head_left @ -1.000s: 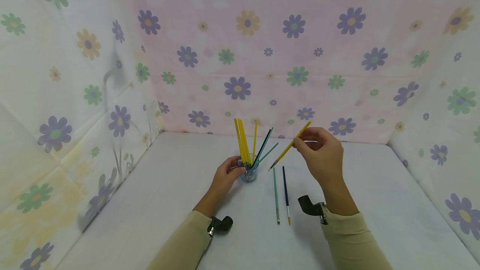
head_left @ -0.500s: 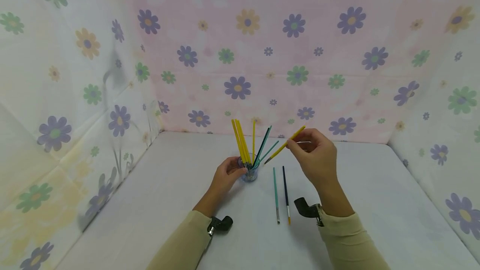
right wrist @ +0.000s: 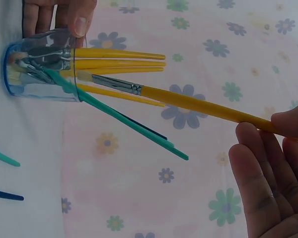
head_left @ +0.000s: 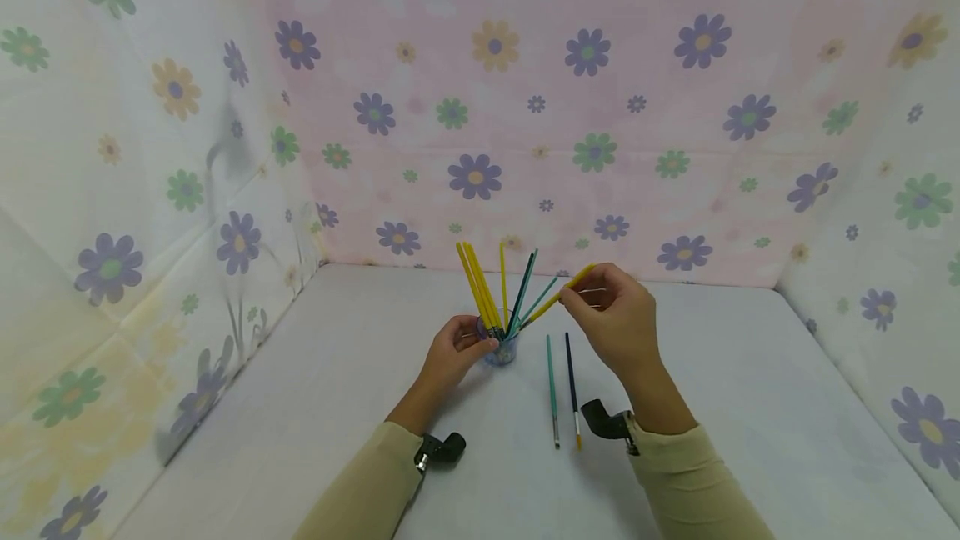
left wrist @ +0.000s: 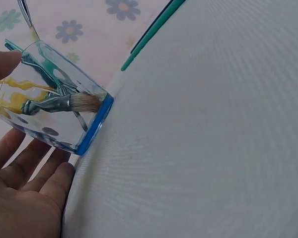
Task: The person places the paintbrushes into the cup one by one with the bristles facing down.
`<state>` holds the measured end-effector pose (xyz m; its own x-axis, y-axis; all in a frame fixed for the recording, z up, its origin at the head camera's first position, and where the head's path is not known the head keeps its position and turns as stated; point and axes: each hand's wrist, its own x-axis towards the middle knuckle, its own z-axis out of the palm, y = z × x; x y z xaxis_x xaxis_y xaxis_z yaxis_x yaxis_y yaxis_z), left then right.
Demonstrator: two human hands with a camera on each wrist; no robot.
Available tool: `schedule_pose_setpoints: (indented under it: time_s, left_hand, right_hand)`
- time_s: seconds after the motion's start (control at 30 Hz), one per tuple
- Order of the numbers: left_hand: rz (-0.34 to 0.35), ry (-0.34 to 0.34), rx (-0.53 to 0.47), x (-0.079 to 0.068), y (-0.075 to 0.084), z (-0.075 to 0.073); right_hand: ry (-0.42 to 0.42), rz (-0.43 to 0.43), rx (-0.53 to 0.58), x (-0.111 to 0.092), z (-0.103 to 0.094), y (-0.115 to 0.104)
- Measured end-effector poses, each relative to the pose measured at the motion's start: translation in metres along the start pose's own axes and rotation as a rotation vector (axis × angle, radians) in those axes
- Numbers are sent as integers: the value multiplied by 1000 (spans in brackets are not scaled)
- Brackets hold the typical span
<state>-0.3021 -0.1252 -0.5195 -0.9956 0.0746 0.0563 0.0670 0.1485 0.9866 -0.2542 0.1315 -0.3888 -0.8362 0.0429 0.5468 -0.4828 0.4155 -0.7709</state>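
Note:
In the head view my left hand (head_left: pixel 453 348) holds a clear cup with a blue base (right wrist: pixel 42 92) from its left side, thumb near the rim. Bristles down in the cup stand several yellow paintbrushes (head_left: pixel 477 286), some teal ones (right wrist: pixel 124 120) and a dark one. My right hand (head_left: pixel 618 313) pinches another yellow paintbrush (right wrist: pixel 188 102) by its handle, to the right of the cup. Its bristles point down-left and meet the cup's mouth; whether they have passed inside the rim I cannot tell. The left wrist view shows bristles resting near the cup's bottom.
On the white table (head_left: pixel 315 407), right of the cup, lie a teal paintbrush (head_left: pixel 552 390) and a dark blue paintbrush (head_left: pixel 572 382), side by side below my right hand. Flowered cloth walls (head_left: pixel 420 132) enclose the table at the back and both sides.
My right hand has moved left and slightly down, bringing the yellow paintbrush's bristles to the cup's mouth. The brushes in the cup lean more to the left; my left hand keeps its hold.

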Motion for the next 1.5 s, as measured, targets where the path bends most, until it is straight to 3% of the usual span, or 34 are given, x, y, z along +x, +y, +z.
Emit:
schedule_pose_setpoints:
  time_s: [0.4, 1.07, 1.5]
  left_hand:
    - [8, -7, 22, 0, -2, -2]
    - [45, -29, 121, 0, -1, -2]
    - [75, -48, 76, 0, 0, -3]
  right_hand:
    - [-98, 72, -24, -3, 19, 13]
    - [-178, 181, -78, -4, 36, 35]
    - [-190, 242, -87, -3, 37, 41]
